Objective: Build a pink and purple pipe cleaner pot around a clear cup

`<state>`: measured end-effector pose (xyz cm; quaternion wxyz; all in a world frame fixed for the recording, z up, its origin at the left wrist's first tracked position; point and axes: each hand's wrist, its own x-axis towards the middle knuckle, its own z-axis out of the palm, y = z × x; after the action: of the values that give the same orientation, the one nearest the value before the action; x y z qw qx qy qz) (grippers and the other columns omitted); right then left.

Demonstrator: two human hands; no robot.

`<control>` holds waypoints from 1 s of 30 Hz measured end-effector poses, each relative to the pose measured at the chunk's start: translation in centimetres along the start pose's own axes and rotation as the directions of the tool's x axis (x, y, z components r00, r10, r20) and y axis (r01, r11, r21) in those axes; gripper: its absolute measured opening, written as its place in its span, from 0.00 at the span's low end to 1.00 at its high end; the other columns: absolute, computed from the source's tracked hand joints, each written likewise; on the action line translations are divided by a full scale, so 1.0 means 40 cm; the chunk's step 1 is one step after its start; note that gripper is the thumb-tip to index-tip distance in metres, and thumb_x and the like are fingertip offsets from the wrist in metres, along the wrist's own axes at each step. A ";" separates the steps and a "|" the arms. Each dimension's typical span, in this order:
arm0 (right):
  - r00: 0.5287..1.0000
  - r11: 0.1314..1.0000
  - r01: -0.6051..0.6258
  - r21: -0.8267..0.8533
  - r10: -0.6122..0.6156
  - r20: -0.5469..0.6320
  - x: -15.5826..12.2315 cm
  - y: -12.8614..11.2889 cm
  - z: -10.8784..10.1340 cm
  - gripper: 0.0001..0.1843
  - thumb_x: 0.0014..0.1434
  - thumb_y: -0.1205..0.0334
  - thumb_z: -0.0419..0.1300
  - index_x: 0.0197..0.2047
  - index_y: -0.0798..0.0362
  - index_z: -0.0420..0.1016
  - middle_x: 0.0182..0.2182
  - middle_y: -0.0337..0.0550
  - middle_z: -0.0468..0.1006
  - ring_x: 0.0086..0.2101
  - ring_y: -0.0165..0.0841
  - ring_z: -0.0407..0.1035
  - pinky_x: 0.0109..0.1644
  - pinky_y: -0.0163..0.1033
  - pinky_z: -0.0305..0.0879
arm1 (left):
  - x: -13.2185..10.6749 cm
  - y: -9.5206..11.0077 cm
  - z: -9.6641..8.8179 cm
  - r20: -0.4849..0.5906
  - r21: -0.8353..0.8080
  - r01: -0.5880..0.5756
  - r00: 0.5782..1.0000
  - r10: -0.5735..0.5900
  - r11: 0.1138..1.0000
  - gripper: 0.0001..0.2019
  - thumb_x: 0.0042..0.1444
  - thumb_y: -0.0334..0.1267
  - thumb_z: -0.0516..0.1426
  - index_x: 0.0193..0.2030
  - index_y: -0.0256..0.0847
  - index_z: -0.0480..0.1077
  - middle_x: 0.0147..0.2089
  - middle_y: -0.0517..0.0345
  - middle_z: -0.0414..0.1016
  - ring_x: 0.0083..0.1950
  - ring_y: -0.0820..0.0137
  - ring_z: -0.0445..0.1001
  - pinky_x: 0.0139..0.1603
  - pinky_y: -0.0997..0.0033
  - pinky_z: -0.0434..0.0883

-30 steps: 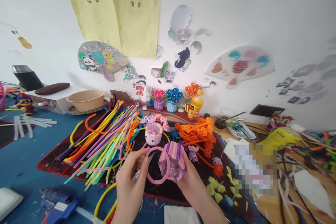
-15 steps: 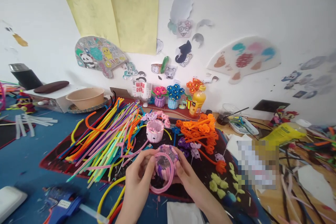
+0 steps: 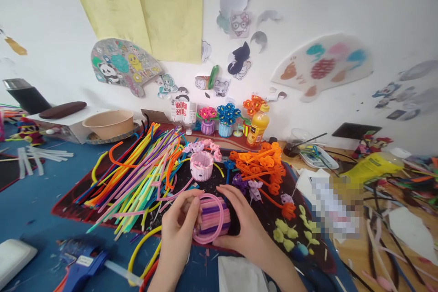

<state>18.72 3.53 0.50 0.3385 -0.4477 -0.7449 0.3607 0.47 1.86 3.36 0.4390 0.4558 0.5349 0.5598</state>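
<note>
My left hand [image 3: 179,219] pinches a pink pipe-cleaner ring [image 3: 222,216] between thumb and fingertips. Behind the ring lies a small pot [image 3: 211,219] covered in pink and purple pipe-cleaner stripes, tipped so its striped side faces me. Around the pot's right side curves my right hand [image 3: 248,221], fingers over the top and thumb at the lower edge. Just beyond stands a pink pot [image 3: 201,166] with small flowers at its rim. Loose pipe cleaners [image 3: 137,182] lie in a pile to the left.
Orange pipe-cleaner flowers [image 3: 263,164] and pale yellow ones [image 3: 285,233] lie on the right of the dark mat. A blue glue gun [image 3: 84,262] rests at front left. Finished flower pots [image 3: 226,130] and a juice bottle [image 3: 258,127] stand by the wall.
The striped pot has turned from showing its open top to showing its striped side. My right hand has shifted its hold, with its fingers now wider apart. The ring remains in my left hand.
</note>
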 end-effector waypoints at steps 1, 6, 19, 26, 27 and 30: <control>1.000 0.999 0.023 -0.049 -0.022 0.019 0.000 -0.005 0.007 0.51 0.45 0.53 0.78 0.68 0.45 0.61 0.67 0.52 0.62 0.66 0.51 0.57 0.70 0.57 0.55 | 0.001 0.000 0.001 0.002 -0.014 0.006 1.000 -0.006 1.000 0.13 0.60 0.47 0.60 0.44 0.40 0.75 0.22 0.66 0.69 0.24 0.75 0.67 0.26 0.77 0.65; 0.994 0.971 0.095 -0.217 -0.103 -0.025 0.007 -0.020 0.051 0.41 0.42 0.65 0.77 0.60 0.50 0.71 0.57 0.54 0.75 0.58 0.55 0.66 0.66 0.63 0.59 | 0.006 -0.005 0.006 0.111 -0.118 0.046 0.993 -0.033 0.992 0.13 0.58 0.47 0.63 0.42 0.40 0.76 0.23 0.65 0.71 0.24 0.75 0.67 0.27 0.77 0.66; 0.987 0.916 -0.149 0.372 0.114 0.115 -0.003 -0.026 0.001 0.39 0.51 0.63 0.73 0.60 0.44 0.56 0.66 0.51 0.64 0.64 0.42 0.64 0.67 0.51 0.59 | 0.003 0.014 0.006 0.025 -0.169 -0.023 0.999 0.028 0.985 0.09 0.57 0.42 0.64 0.42 0.41 0.78 0.31 0.59 0.80 0.28 0.75 0.73 0.31 0.80 0.71; 0.981 0.940 -0.162 0.300 0.120 0.153 -0.010 -0.024 -0.013 0.45 0.48 0.64 0.75 0.64 0.44 0.57 0.64 0.48 0.65 0.62 0.43 0.64 0.66 0.51 0.61 | 0.002 0.002 0.016 0.096 0.253 -0.279 0.960 0.263 0.926 0.06 0.61 0.38 0.60 0.41 0.42 0.78 0.30 0.59 0.81 0.28 0.71 0.78 0.29 0.77 0.75; 0.980 0.942 -0.164 0.294 0.120 0.161 -0.011 -0.023 -0.020 0.45 0.48 0.64 0.75 0.64 0.44 0.57 0.63 0.47 0.66 0.62 0.44 0.65 0.66 0.51 0.61 | 0.002 -0.001 0.018 0.095 0.329 -0.343 0.939 0.331 0.880 0.06 0.61 0.37 0.59 0.41 0.42 0.78 0.33 0.58 0.83 0.29 0.72 0.79 0.31 0.77 0.76; 0.982 0.944 -0.150 0.295 0.107 0.157 -0.015 -0.018 -0.040 0.44 0.49 0.59 0.75 0.65 0.44 0.59 0.62 0.47 0.68 0.62 0.46 0.64 0.67 0.53 0.59 | 0.006 -0.009 0.021 0.120 0.471 -0.478 0.867 0.483 0.741 0.07 0.64 0.33 0.57 0.43 0.42 0.77 0.38 0.57 0.83 0.34 0.72 0.80 0.38 0.76 0.77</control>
<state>19.98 3.11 1.81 0.3266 -0.4117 -0.6710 0.5231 1.25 2.27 3.00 0.1485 0.6706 0.5244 0.5033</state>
